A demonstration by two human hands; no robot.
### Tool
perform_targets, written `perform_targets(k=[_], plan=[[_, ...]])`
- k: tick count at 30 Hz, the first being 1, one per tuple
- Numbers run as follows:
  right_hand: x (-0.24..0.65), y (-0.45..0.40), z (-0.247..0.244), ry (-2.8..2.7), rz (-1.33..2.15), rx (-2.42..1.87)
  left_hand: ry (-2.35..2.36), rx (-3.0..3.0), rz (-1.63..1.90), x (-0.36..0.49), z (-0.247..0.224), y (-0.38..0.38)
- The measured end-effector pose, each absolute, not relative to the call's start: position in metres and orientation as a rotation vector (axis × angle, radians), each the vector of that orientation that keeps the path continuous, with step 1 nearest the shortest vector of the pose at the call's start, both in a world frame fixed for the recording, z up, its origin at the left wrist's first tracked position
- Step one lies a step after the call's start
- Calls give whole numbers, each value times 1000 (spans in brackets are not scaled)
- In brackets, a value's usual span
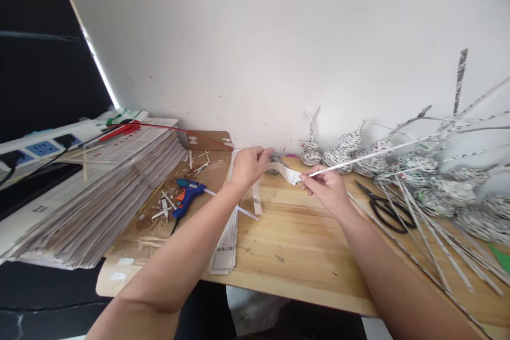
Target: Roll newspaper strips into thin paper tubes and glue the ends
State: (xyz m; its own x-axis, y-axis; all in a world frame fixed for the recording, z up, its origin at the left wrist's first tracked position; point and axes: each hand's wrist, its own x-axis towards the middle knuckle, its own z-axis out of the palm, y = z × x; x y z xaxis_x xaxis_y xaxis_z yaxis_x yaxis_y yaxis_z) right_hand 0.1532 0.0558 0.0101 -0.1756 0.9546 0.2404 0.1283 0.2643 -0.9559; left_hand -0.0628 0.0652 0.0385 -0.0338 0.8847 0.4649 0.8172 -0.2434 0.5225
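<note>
My left hand [252,166] is raised over the wooden table [295,244], its fingers pinched at one end of a curling newspaper strip [287,172]. The strip runs right to my right hand [325,187], whose thumb and fingers close on the lower end of a long, thin rolled paper stick [358,160]. That stick slants up to the right. Below my left hand, a short printed strip [257,201] lies beside a stack of cut newspaper strips [226,247].
A blue glue gun [188,196] rests on cardboard [159,234] at left, by piled newspapers [119,180] and a power strip [43,146]. Black scissors [388,210], paper sticks [438,239] and woven paper pieces [414,167] lie at right. A wall rises behind.
</note>
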Motion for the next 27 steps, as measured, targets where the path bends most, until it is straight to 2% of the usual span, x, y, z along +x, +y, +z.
perform_targets(k=[3,7,10,12,13,15,16,19,20,27], plan=[[150,52,12,-1505,1053,-1015,1657,2089,1237,-64,31,49],[146,47,13,-1482,1095,-920,1883,2170,910,-73,16,50],[143,46,11,-1478,1152,-889,2049,2179,738,-91,23,57],[141,46,9,-1440,1191,-889,2111,2165,871,-100,36,57],[139,45,9,-1406,1206,-893,2104,2139,1110,-102,42,54],[136,44,8,-1331,1226,-909,1908,2006,1438,-96,51,44],[134,43,7,-1300,1235,-917,1771,1897,1437,-89,51,37],[129,41,5,-1257,1244,-929,1242,1533,940,-58,37,17],[127,40,3,-1254,1243,-933,1126,1418,875,-47,28,12],[117,34,-3,-1202,1227,-945,843,645,1276,-9,-8,8]])
